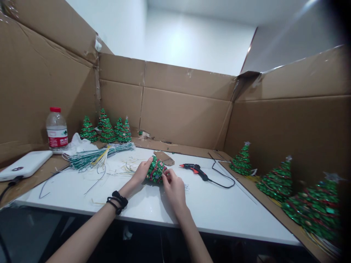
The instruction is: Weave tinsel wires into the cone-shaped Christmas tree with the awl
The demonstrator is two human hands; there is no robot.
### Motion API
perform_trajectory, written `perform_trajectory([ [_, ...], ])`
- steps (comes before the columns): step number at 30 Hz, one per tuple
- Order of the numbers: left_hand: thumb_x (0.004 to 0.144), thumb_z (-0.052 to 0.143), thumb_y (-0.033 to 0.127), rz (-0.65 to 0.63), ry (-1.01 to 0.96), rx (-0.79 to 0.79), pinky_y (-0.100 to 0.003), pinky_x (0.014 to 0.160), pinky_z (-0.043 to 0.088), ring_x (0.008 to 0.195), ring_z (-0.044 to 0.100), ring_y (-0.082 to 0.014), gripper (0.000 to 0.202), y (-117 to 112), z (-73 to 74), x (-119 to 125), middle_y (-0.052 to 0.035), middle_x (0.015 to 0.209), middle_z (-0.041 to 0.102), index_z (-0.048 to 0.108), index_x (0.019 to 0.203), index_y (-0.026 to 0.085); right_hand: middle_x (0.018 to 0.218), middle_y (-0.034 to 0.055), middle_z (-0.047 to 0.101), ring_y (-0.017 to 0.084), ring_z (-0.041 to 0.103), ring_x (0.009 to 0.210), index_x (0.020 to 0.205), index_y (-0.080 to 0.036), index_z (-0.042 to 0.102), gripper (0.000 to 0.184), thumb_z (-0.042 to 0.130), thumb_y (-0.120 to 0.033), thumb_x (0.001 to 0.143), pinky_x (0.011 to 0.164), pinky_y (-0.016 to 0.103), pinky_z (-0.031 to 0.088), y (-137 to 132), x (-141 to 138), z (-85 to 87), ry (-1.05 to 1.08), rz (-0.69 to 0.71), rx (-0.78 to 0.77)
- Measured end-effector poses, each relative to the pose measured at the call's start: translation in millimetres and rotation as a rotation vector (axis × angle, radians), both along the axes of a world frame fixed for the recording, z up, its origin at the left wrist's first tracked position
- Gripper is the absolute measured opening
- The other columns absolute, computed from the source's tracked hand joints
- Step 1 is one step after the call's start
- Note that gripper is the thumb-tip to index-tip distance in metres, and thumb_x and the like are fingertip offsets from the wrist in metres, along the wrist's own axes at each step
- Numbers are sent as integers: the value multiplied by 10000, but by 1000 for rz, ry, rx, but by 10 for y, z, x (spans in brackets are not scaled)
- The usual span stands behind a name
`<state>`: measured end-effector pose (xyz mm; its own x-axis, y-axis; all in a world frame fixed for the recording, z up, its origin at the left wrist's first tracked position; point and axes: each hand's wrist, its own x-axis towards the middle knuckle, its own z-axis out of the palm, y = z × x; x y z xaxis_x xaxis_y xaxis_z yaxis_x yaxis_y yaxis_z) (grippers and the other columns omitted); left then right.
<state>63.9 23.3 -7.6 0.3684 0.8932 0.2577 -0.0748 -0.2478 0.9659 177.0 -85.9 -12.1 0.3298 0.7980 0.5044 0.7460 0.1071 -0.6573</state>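
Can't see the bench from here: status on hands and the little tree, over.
Left hand and right hand gripping small green tree on white table. Glue gun to the right, apart. Wire bundle left, clear of hands.

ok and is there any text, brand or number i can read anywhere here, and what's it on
water bottle: white print on a red band, too blurred to read
white power bank: small dark mark, too small to read
small green tree held by left hand and right hand: no lettering
Nothing legible anywhere.
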Motion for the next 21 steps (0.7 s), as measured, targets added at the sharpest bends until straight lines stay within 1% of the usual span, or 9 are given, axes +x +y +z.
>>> perform_trajectory([
  [5, 701, 524, 656, -22, -51, -29, -275, 568, 420, 553, 547, -171, 539, -8, -16, 9, -34, 559, 620, 628, 637, 131, 695, 20, 658, 183, 596, 607, 898, -236, 577, 204, 373, -248, 906, 524, 230, 277, -11, -18, -5, -124, -73, -65],
  [9, 697, 550, 640, -72, -120, -106, -279, 587, 443, 574, 577, -176, 524, -29, -19, 17, -49, 619, 658, 645, 687, 125, 739, 45, 659, 185, 606, 618, 929, -216, 524, 198, 326, -221, 927, 511, 237, 260, -8, -37, -11, -221, -67, -85],
  [12, 703, 545, 637, -67, -124, -107, -273, 571, 441, 571, 585, -176, 522, -53, 7, 9, -51, 625, 665, 653, 692, 126, 746, 50, 630, 191, 592, 629, 921, -197, 464, 103, 366, -199, 889, 525, 241, 300, -5, -47, -31, -180, -21, -62],
  [13, 702, 545, 636, -50, -127, -100, -269, 562, 436, 560, 578, -172, 518, -59, 18, 4, -45, 609, 658, 648, 676, 130, 752, 51, 617, 194, 588, 644, 929, -192, 449, 101, 376, -170, 862, 540, 245, 323, -3, -49, -42, -158, 1, -51],
  [16, 677, 560, 644, 34, -132, -74, -260, 541, 413, 511, 533, -154, 511, -61, 48, -9, -21, 531, 608, 601, 582, 144, 803, 63, 581, 200, 575, 721, 926, -187, 423, 174, 349, -95, 798, 617, 268, 396, 10, -52, -74, -102, 78, 11],
  [19, 648, 568, 665, 71, -122, -81, -257, 509, 386, 476, 484, -141, 522, -47, 58, -15, -6, 484, 559, 565, 539, 155, 850, 67, 554, 198, 552, 780, 865, -198, 419, 152, 327, -98, 797, 680, 291, 432, 22, -46, -84, -59, 130, 67],
  [21, 650, 568, 666, 67, -126, -92, -255, 501, 379, 475, 476, -139, 519, -41, 57, -17, -3, 484, 554, 564, 544, 158, 861, 65, 552, 199, 545, 792, 838, -201, 433, 144, 330, -107, 801, 694, 302, 439, 26, -33, -80, -46, 114, 73],
])
